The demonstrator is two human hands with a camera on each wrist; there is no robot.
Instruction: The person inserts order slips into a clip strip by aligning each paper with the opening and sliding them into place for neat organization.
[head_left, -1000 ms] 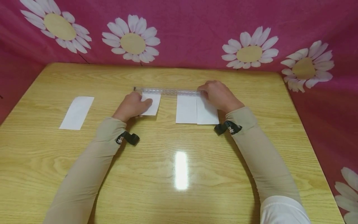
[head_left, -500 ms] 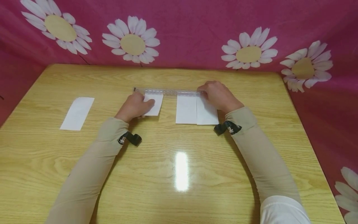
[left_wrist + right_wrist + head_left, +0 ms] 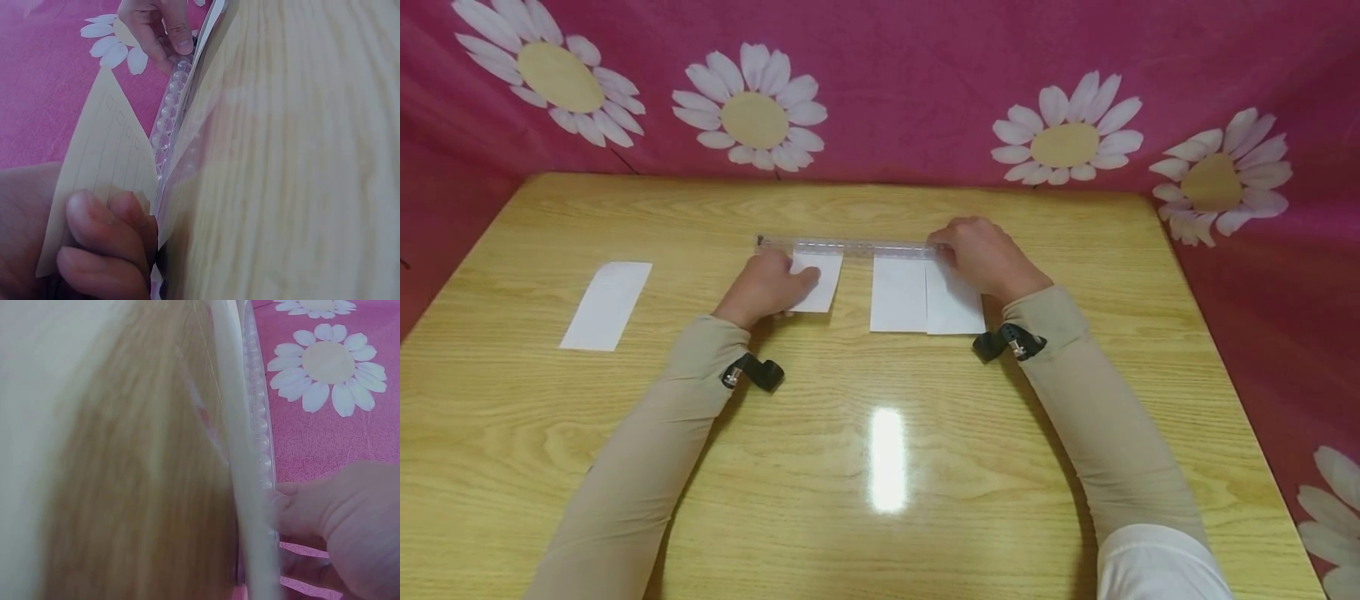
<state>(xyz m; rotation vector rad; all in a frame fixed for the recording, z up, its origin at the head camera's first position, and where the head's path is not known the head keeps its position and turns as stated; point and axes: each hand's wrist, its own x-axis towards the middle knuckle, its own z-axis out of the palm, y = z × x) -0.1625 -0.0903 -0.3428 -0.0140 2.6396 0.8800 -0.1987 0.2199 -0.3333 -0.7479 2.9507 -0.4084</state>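
My left hand (image 3: 767, 287) pinches a small white card (image 3: 818, 279), thumb on top and fingers underneath. The left wrist view shows ruled lines and a row of small boxes on this card's (image 3: 103, 144) underside. A long, clear plastic strip (image 3: 853, 247) with a row of round bumps runs crosswise behind the card, close to its far edge. At the strip's right end, my right hand (image 3: 992, 258) grips it. Two more white cards, one left (image 3: 898, 292) and one right (image 3: 951, 304), lie side by side with their far edges at the strip; the hand partly covers the right one.
Another white card (image 3: 606, 306) lies alone at the left of the wood-grain table (image 3: 820, 467). A pink cloth with large daisies (image 3: 895, 92) hangs behind the table's far edge. Dark straps (image 3: 1011, 342) sit at both wrists.
My left hand has slid a little to the right with its card, narrowing the gap to the two cards. The right hand and the strip have stayed almost still.
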